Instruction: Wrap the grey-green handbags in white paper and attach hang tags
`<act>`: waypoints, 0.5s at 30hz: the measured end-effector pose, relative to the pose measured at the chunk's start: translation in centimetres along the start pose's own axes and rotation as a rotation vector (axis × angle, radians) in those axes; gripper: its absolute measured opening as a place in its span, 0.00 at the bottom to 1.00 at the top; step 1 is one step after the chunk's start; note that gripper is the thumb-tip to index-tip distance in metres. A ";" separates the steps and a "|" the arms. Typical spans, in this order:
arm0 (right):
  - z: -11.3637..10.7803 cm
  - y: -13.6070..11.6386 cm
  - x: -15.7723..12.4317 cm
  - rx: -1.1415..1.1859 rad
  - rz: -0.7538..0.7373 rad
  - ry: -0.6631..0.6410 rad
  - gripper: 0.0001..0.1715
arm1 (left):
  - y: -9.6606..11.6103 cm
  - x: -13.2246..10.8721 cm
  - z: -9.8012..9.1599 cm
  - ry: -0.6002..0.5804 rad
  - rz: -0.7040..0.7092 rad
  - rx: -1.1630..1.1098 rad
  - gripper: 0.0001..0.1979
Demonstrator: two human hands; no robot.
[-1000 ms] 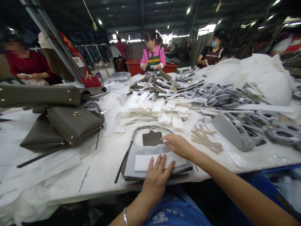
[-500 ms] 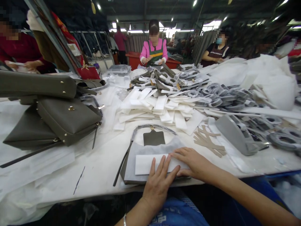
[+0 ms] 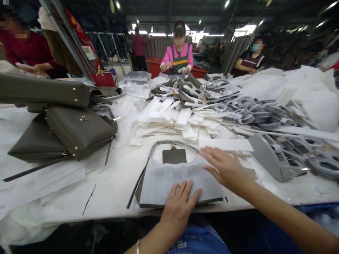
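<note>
A handbag (image 3: 159, 176) lies before me at the table's front edge, its face under a thin grey sheet and its lower edge dark olive. Its plastic-wrapped handle (image 3: 156, 144) arches away from me, around a dark flap (image 3: 174, 156) with a gold clasp. My left hand (image 3: 180, 203) rests open on the sheet, fingers spread beside a small gold fitting. Over the bag's right corner is my right hand (image 3: 225, 167), fingers stretched out, close to the lower edge of a white foam strip (image 3: 227, 144); whether they touch it I cannot tell.
Olive handbags (image 3: 79, 130) are stacked at left. White foam strips (image 3: 159, 118) and wrapped straps (image 3: 238, 109) pile up across the table. A grey bag piece (image 3: 270, 157) lies at right. Several co-workers are beyond, one in a pink top (image 3: 167, 54).
The white foam strip has moved off the bag, up and to the right, along with my right hand. My left hand stays on the bag, where the gold fitting now shows.
</note>
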State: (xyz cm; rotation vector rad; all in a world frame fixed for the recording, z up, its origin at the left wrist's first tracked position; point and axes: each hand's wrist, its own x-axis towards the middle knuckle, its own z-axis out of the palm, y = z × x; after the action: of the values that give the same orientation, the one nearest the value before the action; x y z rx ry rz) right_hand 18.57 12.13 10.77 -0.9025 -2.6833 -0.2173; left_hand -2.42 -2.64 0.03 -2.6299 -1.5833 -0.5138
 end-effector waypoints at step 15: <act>7.3 -5.4 -2.1 0.341 -0.164 -0.241 0.37 | -5.2 0.8 -5.9 -0.174 -0.665 -1.727 0.22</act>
State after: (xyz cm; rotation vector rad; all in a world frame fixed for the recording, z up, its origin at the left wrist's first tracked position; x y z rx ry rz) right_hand 15.12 8.39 3.00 -0.6398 -2.8893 0.3280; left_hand -8.15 -0.57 5.05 -2.5450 -2.8240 -2.7781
